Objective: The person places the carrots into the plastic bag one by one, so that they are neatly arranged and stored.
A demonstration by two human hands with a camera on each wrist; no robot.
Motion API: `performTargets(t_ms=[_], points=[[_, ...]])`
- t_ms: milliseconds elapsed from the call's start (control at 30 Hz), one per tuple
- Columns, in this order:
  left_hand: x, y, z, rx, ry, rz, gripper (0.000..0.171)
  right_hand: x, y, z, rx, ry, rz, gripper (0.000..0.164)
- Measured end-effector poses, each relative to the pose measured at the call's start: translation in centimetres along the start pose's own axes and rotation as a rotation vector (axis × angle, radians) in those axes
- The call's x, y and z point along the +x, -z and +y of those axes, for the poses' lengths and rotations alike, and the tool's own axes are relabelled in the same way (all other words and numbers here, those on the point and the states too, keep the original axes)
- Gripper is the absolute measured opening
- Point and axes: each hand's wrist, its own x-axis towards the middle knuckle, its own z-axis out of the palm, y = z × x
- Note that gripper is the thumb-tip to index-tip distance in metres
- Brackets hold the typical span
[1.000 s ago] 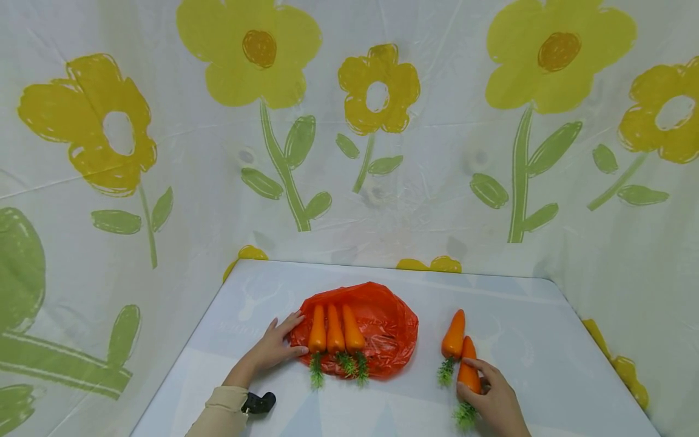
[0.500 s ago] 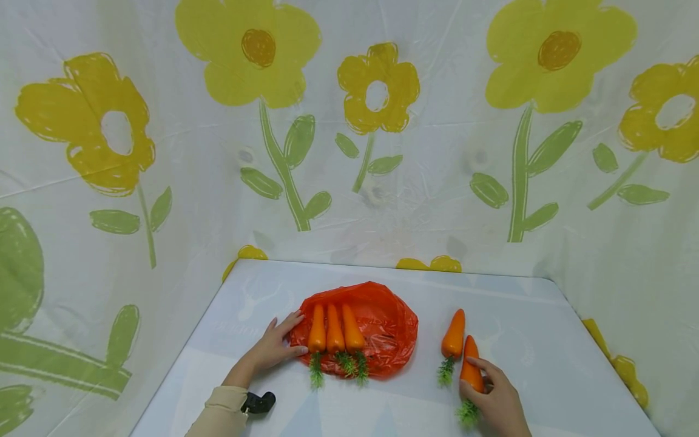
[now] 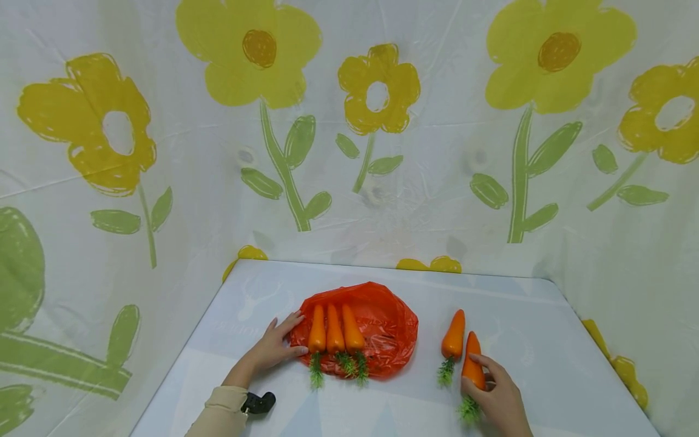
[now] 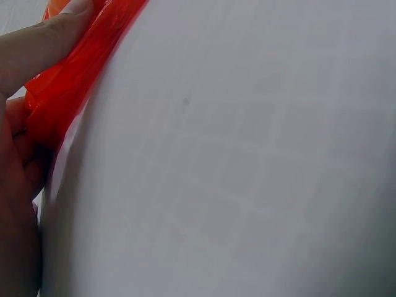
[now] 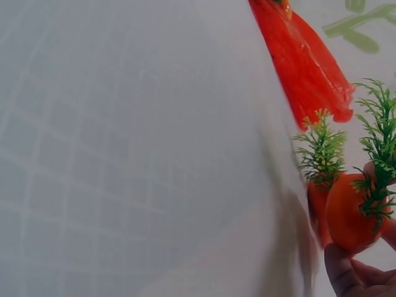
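The bag's left edge is held by the left hand (image 3: 275, 346), with the red bag (image 3: 382, 334) caught between thumb and fingers, while a carrot (image 3: 472, 361) is gripped in the right hand (image 3: 498, 391), to the right of the bag; the hands are well apart. Three carrots (image 3: 334, 331) are laid side by side on the bag's left half. Between the bag and the gripped carrot, a loose carrot (image 3: 453, 337) is left lying so close to the latter that contact cannot be judged. It could be knocked and set rolling if the gripped one were swung toward the bag, and the row could be scattered if the thin film were tugged. The bag's right half is left bare, and open table (image 3: 415, 413) is found to its right and in front. Behind the bag, only a narrow strip is left before the table's far edge, backed by flowered cloth (image 3: 437, 206).
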Motion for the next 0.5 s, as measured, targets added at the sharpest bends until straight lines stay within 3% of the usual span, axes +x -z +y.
performTargets(t_ms=[500], points=[[0.01, -0.09, 0.05, -0.001, -0.007, 0.001, 0.089, -0.24, 0.19, -0.44, 0.039, 0.057, -0.015, 0.066]])
